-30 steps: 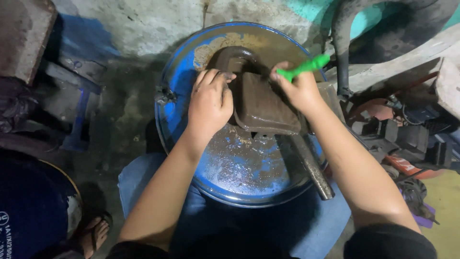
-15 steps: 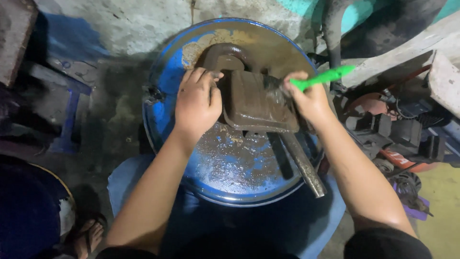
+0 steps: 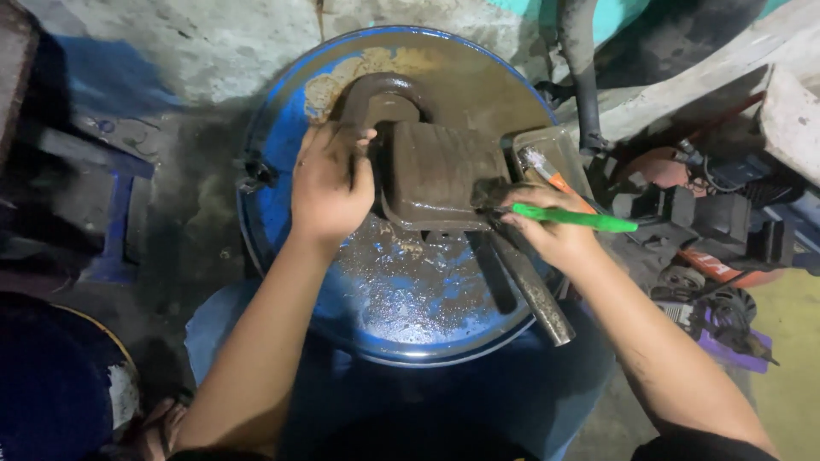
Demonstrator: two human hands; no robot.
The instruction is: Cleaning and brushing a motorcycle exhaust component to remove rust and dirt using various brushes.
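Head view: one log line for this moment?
left hand: steadies metal part | right hand: holds green-handled brush at part | support: blue drum

- A grey concrete floor [image 3: 171, 51] with dark stains runs along the top.
- A black hose [image 3: 581, 68] stands upright at the upper right.
- A heap of dark engine parts [image 3: 717, 222] lies on the right, beside a red piece [image 3: 713, 265].
- A purple scrap [image 3: 726, 346] sits lower right.
- A sandalled foot [image 3: 158, 427] shows at the bottom left.
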